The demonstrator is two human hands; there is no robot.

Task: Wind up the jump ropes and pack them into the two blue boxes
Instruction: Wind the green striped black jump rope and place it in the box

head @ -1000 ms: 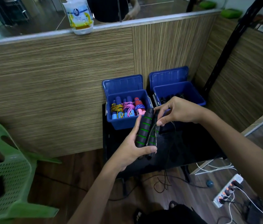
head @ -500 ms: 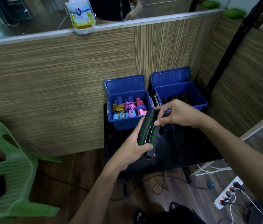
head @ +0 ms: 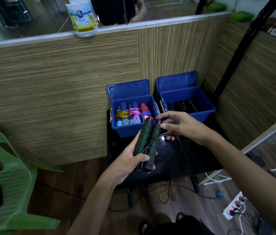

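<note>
My left hand (head: 127,164) grips the two black handles with green rings (head: 146,141) of a jump rope, held side by side and tilted up to the right. My right hand (head: 179,126) pinches the thin black rope (head: 178,145) near the handles' top ends; the rope loops across the handles and hangs down to the floor. Two open blue boxes stand on a black table (head: 201,160). The left blue box (head: 130,129) holds wound colourful ropes. The right blue box (head: 206,106) holds wound black ropes.
A green plastic chair (head: 6,180) stands at the left. A wooden partition (head: 66,82) rises behind the boxes, with a bag (head: 83,17) on its ledge. A power strip (head: 233,207) with cables lies on the floor at lower right.
My right hand has carried the rope over the handles, forming a loop across them. The handles in my left hand have stayed nearly in place.
</note>
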